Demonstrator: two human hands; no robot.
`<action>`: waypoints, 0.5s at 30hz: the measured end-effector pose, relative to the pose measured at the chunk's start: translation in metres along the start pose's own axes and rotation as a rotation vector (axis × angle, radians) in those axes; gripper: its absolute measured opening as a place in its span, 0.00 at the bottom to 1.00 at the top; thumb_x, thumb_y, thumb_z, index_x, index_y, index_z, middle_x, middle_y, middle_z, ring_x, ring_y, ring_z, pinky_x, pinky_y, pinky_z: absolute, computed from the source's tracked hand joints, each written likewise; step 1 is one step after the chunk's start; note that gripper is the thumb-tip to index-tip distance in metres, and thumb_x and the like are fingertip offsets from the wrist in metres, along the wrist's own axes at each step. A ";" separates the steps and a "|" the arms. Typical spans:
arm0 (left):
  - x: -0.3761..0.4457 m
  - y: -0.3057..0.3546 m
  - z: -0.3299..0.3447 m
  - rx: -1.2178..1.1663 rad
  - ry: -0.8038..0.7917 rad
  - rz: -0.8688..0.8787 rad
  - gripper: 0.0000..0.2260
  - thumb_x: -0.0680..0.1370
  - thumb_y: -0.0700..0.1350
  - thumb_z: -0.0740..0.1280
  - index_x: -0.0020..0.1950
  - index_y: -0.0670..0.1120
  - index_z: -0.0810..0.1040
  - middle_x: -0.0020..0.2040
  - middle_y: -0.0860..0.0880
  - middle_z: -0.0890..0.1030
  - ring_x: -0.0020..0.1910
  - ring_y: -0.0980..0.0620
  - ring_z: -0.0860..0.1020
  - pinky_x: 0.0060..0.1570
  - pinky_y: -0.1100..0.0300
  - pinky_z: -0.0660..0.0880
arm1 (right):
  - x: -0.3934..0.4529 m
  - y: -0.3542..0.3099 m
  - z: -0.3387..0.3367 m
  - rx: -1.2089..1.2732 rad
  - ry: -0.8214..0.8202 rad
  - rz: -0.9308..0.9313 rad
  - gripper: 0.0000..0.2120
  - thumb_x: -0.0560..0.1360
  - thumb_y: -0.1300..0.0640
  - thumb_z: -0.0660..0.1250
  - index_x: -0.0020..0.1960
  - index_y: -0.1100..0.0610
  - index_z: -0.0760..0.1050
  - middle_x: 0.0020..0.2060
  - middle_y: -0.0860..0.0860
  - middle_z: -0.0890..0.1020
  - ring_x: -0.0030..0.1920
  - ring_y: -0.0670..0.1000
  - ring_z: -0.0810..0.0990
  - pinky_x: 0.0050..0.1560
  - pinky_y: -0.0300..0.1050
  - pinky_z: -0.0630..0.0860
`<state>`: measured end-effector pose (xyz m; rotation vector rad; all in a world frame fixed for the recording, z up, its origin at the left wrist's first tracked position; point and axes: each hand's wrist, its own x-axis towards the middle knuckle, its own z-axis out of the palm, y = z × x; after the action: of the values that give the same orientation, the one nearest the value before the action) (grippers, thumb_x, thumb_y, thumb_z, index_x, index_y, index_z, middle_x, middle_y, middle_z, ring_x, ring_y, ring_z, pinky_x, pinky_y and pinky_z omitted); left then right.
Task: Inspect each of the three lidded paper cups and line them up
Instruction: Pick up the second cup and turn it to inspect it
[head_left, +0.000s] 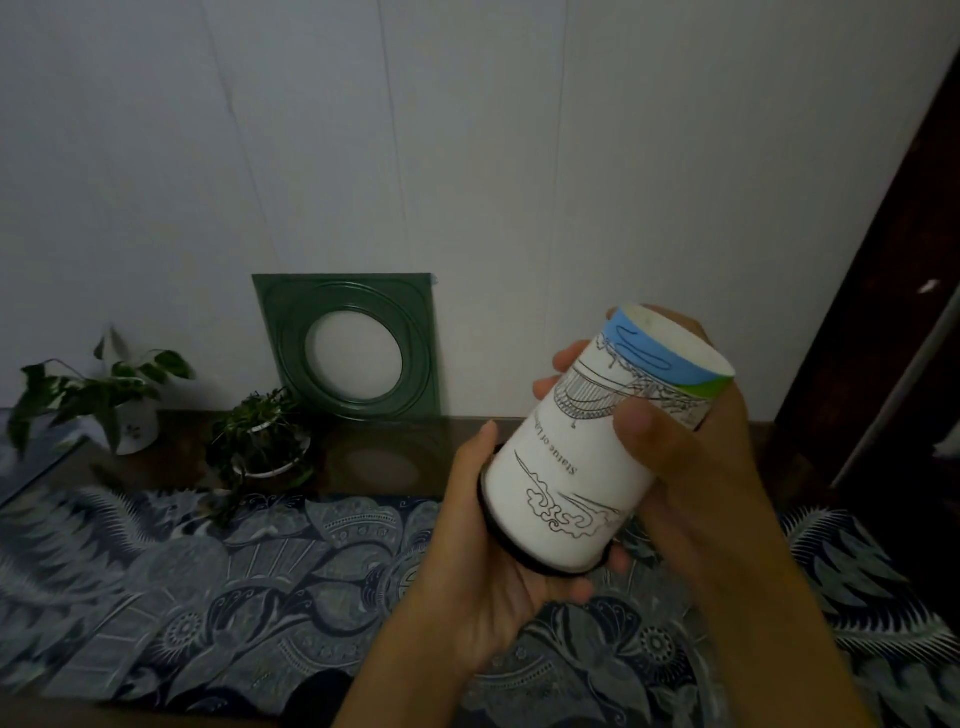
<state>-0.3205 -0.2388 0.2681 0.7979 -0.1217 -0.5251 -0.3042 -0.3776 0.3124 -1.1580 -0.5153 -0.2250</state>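
One white paper cup with line drawings, a blue band and a black lid is held upside down and tilted, above the patterned cloth. Its lid end points down to the left and its base up to the right. My left hand cups the lid end from below. Around the upper part near the base, my right hand is wrapped with the thumb across the front. No other cup is in view.
A blue patterned cloth covers the dark table. Two potted plants stand at the back left. A green square frame leans on the white wall. A dark door or cabinet edge rises at the right.
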 end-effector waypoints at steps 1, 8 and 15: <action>0.000 0.000 0.001 0.004 -0.010 0.009 0.36 0.74 0.67 0.56 0.63 0.39 0.79 0.47 0.34 0.82 0.35 0.40 0.81 0.22 0.59 0.78 | 0.000 0.001 0.000 -0.001 0.012 -0.001 0.33 0.55 0.41 0.80 0.56 0.51 0.76 0.51 0.57 0.85 0.53 0.63 0.83 0.52 0.62 0.80; 0.008 -0.008 0.008 0.275 0.196 0.425 0.27 0.66 0.69 0.69 0.58 0.54 0.78 0.56 0.44 0.84 0.50 0.38 0.84 0.38 0.45 0.82 | 0.002 0.009 0.007 0.146 0.289 0.037 0.41 0.53 0.40 0.81 0.60 0.57 0.74 0.50 0.58 0.85 0.49 0.61 0.85 0.46 0.58 0.82; 0.013 -0.013 0.002 0.431 0.346 0.625 0.18 0.66 0.59 0.68 0.54 0.58 0.77 0.54 0.48 0.82 0.53 0.35 0.81 0.44 0.33 0.78 | -0.003 0.019 0.009 0.195 0.386 0.116 0.45 0.53 0.41 0.81 0.64 0.59 0.72 0.53 0.61 0.83 0.51 0.62 0.84 0.46 0.56 0.82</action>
<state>-0.3148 -0.2538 0.2592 1.1966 -0.1574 0.2447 -0.3007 -0.3621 0.2982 -0.9210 -0.1256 -0.2836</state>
